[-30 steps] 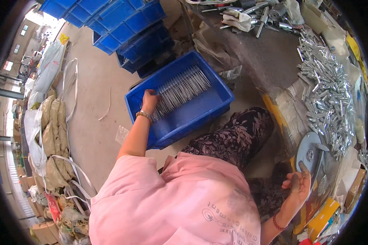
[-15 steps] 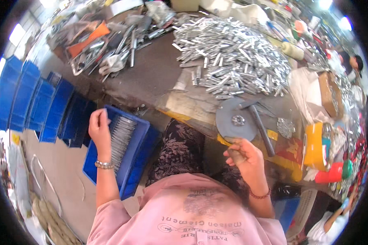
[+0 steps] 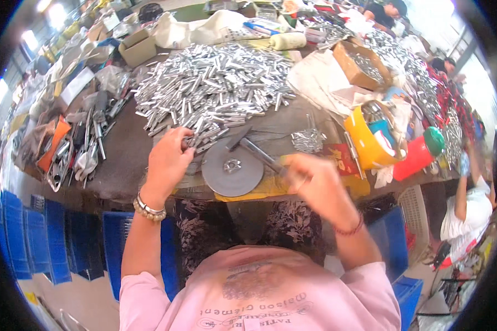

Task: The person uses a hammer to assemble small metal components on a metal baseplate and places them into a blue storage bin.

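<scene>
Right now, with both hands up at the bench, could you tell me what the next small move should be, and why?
Probably pinch one metal piece free with the left hand and carry it onto the round grey disc. That hand's grip is already on the near edge of the pile of silver pieces, the disc lies bare beside it, and the right hand, blurred, is at the hammer.

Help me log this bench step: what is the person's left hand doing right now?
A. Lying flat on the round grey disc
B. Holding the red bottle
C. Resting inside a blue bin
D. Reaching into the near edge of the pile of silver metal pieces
D: the left hand has its fingers at the near edge of the pile of silver metal pieces, left of the round grey disc.
</scene>
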The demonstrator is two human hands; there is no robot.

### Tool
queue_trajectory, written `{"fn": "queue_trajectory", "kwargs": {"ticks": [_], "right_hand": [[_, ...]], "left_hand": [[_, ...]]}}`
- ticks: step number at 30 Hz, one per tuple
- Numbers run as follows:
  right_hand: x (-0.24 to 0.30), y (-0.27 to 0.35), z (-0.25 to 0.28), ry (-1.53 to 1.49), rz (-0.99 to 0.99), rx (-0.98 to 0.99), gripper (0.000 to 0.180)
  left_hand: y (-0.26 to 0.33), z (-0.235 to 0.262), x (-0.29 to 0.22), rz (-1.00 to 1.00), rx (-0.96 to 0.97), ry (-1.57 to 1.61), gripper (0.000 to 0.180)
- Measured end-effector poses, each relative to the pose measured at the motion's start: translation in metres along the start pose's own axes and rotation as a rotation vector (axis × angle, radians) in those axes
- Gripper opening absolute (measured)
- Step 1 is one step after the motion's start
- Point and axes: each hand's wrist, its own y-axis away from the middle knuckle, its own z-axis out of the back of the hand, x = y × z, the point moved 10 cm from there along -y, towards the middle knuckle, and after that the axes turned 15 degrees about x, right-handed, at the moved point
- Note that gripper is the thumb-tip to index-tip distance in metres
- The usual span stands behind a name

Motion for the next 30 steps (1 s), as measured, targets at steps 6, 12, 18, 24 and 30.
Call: {"fn": "queue_trajectory", "kwargs": {"ticks": [6,12,18,24,30], "right_hand": [[-0.091,-0.050,0.109,0.417,-0.282,-0.294,0.022],[-0.105,-0.083,0.099,0.645,-0.404,-0.186,0.027],[-0.132,-0.094,0.104,0.489,-0.410,-0.168,0.032],[0.018,-0.046,0.023,0.428,0.135,-0.170,0.013],[0.050,-0.029,-0.069,0.498,0.439,0.064,0.016]], "left_hand": [[0.014,-0.004,0.023,-0.037,-0.071,0.373,0.021],[0.050,-0.027,0.006,0.027,0.030,1.001,0.026],[0.053,-0.048,-0.019,-0.139,0.063,0.948,0.023],[0.065,-0.037,-0.026,-0.115,0.052,0.506,0.017],[0.070,-0.026,-0.035,-0.198,-0.037,0.285,0.015]]}}
